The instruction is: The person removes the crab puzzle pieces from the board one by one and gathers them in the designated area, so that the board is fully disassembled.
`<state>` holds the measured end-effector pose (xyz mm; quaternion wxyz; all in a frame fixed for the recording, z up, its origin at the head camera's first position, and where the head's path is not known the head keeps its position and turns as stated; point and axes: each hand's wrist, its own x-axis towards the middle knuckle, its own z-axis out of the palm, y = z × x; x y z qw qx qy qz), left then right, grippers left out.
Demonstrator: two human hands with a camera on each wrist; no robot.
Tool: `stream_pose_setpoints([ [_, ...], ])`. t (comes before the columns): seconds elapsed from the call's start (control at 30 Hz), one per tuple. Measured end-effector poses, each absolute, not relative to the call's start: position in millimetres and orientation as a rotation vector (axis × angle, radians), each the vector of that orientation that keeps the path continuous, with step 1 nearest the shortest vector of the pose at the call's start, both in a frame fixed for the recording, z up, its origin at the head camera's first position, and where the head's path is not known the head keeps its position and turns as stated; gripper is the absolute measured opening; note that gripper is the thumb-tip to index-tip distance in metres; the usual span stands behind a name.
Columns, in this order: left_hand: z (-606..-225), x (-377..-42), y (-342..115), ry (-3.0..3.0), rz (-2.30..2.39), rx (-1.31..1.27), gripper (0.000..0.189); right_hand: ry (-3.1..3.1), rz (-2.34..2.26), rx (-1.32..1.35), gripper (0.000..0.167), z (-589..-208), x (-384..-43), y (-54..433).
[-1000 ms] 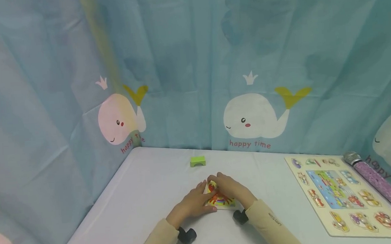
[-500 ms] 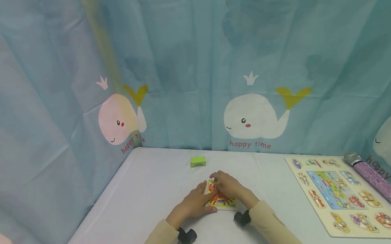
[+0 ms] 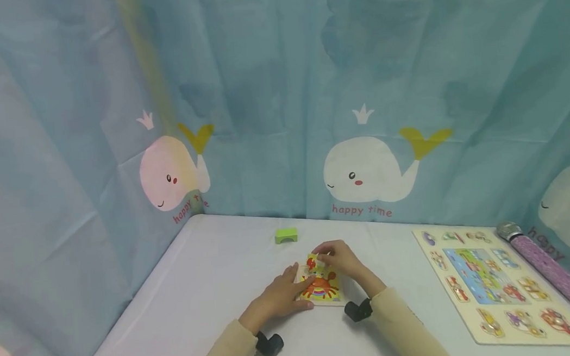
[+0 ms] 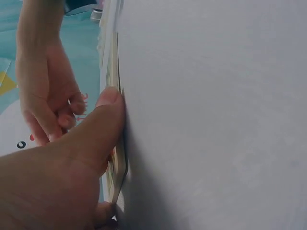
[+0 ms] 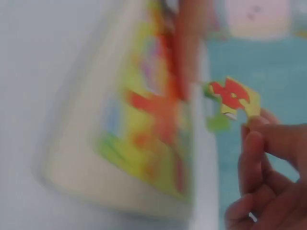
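Note:
In the head view, my left hand (image 3: 283, 293) lies over the left side of a small wooden crab puzzle (image 3: 333, 301). Its fingers are fairly straight, one reaching over the picture, and the thumb lies along the near edge. The left wrist view shows that thumb against the puzzle's side. My right hand (image 3: 341, 259) pinches a yellow puzzle piece (image 5: 242, 98) with a red claw on it, between thumb and fingertips. The piece is just above the puzzle's far left corner, where bare wood shows. The crab picture is blurred in the right wrist view.
Beyond the puzzle stands a green arched block (image 3: 286, 235). A larger wooden knob puzzle board (image 3: 470, 319) lies at the right, with a pink glittery microphone (image 3: 552, 270) beside it. A blue whale-print curtain (image 3: 260, 92) hangs behind the white table (image 3: 212, 275).
My right hand has lifted the claw piece from the puzzle's upper left corner and moved it slightly away from me. More of the crab picture shows. My left hand stays in place.

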<state>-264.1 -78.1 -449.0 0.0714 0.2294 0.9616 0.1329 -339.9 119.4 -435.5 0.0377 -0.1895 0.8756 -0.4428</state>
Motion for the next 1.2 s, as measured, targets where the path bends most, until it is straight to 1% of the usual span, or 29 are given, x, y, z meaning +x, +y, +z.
stream_pose_setpoints([
  [0.2, -449, -266, -82, 2.879, 0.434, 0.671, 0.065, 2.724, -1.364, -0.315, 0.016, -424, -346, 162],
  [0.33, -449, -264, -85, 2.884, 0.45, 0.646, 0.064, 2.669, -1.305, -0.142, 0.017, -430, -348, 189],
  [0.47, -449, -262, -86, 2.875, 0.472, 0.634, 0.064, 2.634, -1.3, -0.065, 0.016, -439, -350, 204],
  [0.9, -451, -261, -79, 2.859, 0.486, 0.661, 0.065, 2.804, -1.24, 0.026, 0.01, -447, -347, 196],
  [1.2, -450, -261, -78, 2.864, 0.484, 0.681, 0.066, 2.84, -1.173, 0.073, 0.009, -451, -350, 196],
])
